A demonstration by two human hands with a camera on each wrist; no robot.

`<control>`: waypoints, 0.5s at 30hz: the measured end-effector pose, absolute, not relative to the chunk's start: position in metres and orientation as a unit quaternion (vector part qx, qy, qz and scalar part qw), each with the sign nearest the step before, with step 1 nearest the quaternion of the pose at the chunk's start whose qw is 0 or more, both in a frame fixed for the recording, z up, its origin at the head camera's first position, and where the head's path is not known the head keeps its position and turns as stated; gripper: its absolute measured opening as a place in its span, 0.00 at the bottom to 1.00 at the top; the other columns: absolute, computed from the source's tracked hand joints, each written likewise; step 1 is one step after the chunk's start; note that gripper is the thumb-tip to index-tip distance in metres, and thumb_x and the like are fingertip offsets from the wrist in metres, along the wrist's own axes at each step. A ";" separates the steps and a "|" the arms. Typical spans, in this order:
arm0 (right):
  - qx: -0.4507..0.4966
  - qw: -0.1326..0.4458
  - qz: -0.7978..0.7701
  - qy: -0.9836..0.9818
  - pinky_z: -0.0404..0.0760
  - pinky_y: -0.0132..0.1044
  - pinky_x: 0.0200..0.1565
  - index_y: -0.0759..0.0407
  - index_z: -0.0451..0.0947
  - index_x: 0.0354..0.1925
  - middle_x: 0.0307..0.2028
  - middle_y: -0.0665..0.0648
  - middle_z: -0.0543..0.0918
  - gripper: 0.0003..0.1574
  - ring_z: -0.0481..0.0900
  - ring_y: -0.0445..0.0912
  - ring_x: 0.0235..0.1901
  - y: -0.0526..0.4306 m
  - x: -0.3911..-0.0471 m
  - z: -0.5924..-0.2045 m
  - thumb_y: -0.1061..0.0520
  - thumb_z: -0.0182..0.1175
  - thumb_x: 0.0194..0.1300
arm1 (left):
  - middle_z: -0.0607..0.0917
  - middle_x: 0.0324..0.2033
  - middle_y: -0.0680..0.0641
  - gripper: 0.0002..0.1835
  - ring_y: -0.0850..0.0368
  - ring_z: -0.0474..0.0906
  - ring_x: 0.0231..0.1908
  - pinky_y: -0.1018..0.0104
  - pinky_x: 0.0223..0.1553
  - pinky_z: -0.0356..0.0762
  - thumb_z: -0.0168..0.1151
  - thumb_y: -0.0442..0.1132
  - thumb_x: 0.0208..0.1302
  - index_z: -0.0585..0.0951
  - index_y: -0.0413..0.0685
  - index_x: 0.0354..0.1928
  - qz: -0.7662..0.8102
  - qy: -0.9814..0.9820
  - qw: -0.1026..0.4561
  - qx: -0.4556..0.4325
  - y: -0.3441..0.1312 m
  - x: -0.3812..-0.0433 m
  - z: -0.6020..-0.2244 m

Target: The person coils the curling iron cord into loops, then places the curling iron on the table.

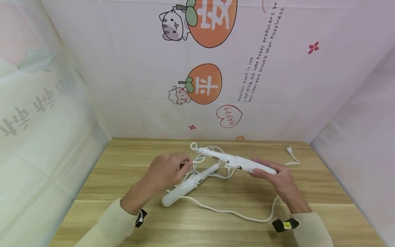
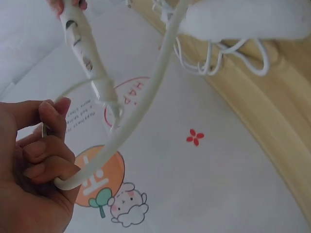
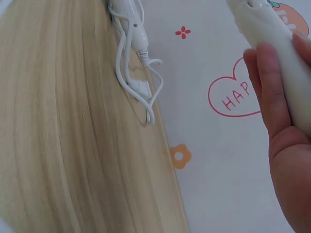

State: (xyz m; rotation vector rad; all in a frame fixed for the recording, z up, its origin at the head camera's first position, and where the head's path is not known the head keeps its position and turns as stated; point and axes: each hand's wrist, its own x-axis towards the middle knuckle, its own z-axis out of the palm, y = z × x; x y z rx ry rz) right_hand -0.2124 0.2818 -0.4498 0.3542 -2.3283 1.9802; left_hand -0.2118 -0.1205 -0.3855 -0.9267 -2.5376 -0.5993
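My right hand (image 1: 282, 178) grips a white hair straightener (image 1: 223, 157) by its thick end, tilted above the table with its cord end toward the left. In the right wrist view, the fingers (image 3: 272, 92) lie along the straightener's side. My left hand (image 1: 165, 171) curls its fingers round a white cord (image 2: 141, 104), which loops away from the palm in the left wrist view. Beneath the hands, a second white hair straightener (image 1: 182, 190) lies diagonally on the table, partly surrounded by cord loops.
The wooden table (image 1: 129, 164) meets printed cloth walls at its back and sides. A two-pin plug (image 1: 289, 150) lies at the back right. One length of cord (image 1: 228, 213) runs across the table's front. A white plug (image 3: 141, 88) sits among the cords.
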 end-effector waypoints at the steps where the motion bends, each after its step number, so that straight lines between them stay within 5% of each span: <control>1: 0.118 0.026 0.631 -0.766 0.88 0.31 0.53 0.75 0.79 0.66 0.54 0.38 0.91 0.26 0.95 0.47 0.42 0.282 -0.211 -0.450 0.66 0.69 0.74 | 0.81 0.23 0.60 0.06 0.70 0.66 0.22 0.73 0.22 0.64 0.68 0.41 0.76 0.88 0.52 0.38 -0.205 -0.898 0.192 -0.339 -0.122 -0.214 -0.382; 9: 0.201 -0.024 0.602 -0.772 0.90 0.35 0.51 0.73 0.81 0.65 0.56 0.42 0.91 0.24 0.95 0.53 0.42 0.292 -0.207 -0.457 0.72 0.66 0.73 | 0.91 0.35 0.58 0.04 0.67 0.78 0.30 0.67 0.35 0.81 0.69 0.42 0.77 0.90 0.53 0.43 -0.207 -0.870 0.184 -0.408 -0.127 -0.241 -0.367; 15: 0.270 -0.024 0.618 -0.738 0.92 0.41 0.48 0.67 0.85 0.64 0.59 0.46 0.91 0.25 0.94 0.53 0.42 0.293 -0.205 -0.459 0.76 0.62 0.72 | 0.89 0.33 0.55 0.07 0.67 0.76 0.30 0.67 0.36 0.79 0.66 0.42 0.79 0.91 0.50 0.45 -0.288 -0.859 0.088 -0.415 -0.126 -0.257 -0.375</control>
